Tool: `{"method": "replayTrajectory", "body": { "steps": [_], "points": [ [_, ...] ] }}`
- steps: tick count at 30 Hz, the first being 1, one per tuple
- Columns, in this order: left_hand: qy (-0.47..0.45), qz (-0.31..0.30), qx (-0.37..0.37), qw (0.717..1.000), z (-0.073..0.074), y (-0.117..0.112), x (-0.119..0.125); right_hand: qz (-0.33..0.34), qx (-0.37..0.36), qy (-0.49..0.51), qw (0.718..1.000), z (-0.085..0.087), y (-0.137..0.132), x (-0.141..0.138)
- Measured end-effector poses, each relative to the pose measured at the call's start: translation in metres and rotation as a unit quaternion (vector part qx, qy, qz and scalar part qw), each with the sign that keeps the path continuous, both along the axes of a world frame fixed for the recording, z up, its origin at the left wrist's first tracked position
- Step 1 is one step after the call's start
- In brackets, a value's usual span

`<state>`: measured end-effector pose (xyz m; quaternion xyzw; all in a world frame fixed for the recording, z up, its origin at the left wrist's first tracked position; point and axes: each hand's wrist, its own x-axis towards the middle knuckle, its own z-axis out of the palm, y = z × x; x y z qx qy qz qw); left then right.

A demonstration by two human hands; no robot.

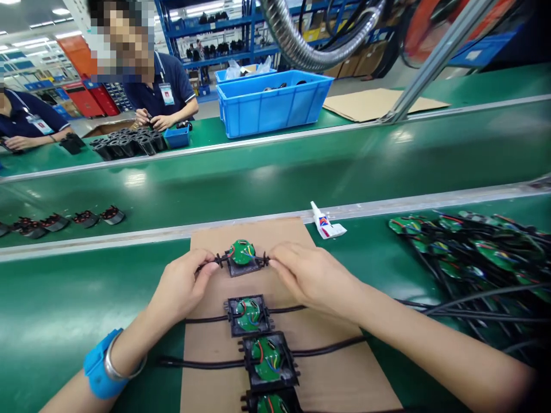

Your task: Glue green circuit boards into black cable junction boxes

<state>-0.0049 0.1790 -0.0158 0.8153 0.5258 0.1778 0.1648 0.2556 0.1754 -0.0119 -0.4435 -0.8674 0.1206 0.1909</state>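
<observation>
At the far end of a cardboard sheet (206, 350), a round green circuit board (241, 252) with coloured wires lies over a black square housing (241, 268). My left hand (183, 281) pinches the black cable on the board's left side. On the other side, my right hand (307, 272) pinches the right-hand cable close to its ribbed collar. Closer to me, a second housing with a board (248, 314) and a third board (267, 358) sit in a column, cables running out both ways. Another board (272, 404) is cut off by the bottom edge.
A white glue tube (328, 225) lies right of the cardboard. Several cabled boards (477, 246) are heaped at right. Across the green conveyor (267, 172) stand a blue bin (273, 106), black parts (129, 142) and two co-workers. Metal-and-copper parts (86, 218) rest at left.
</observation>
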Motion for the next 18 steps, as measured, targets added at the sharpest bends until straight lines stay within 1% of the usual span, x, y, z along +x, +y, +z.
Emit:
{"method": "replayTrajectory", "body": {
  "steps": [3, 4, 6, 8, 11, 15, 18],
  "points": [
    [0.045, -0.012, 0.011, 0.999, 0.007, -0.002, 0.006, 0.026, -0.017, -0.108, 0.994, 0.026, -0.002, -0.008],
    [0.065, -0.020, 0.011, 0.998, 0.008, -0.001, 0.009, 0.030, -0.024, -0.126, 0.991, 0.032, 0.001, -0.011],
    [0.113, -0.033, 0.004, 0.993, 0.010, 0.002, 0.015, 0.033, -0.038, -0.151, 0.987, 0.037, 0.009, -0.015],
    [0.158, -0.044, -0.003, 0.986, 0.011, 0.005, 0.022, 0.038, -0.051, -0.168, 0.984, 0.037, 0.017, -0.017],
    [0.199, -0.046, -0.003, 0.979, 0.010, 0.009, 0.028, 0.051, -0.060, -0.179, 0.981, 0.031, 0.027, -0.017],
    [0.206, -0.034, 0.006, 0.978, 0.005, 0.012, 0.030, 0.062, -0.059, -0.185, 0.979, 0.018, 0.033, -0.018],
    [0.203, -0.035, 0.002, 0.979, 0.001, 0.013, 0.027, 0.058, -0.070, -0.190, 0.978, 0.014, 0.033, -0.020]
  ]
}}
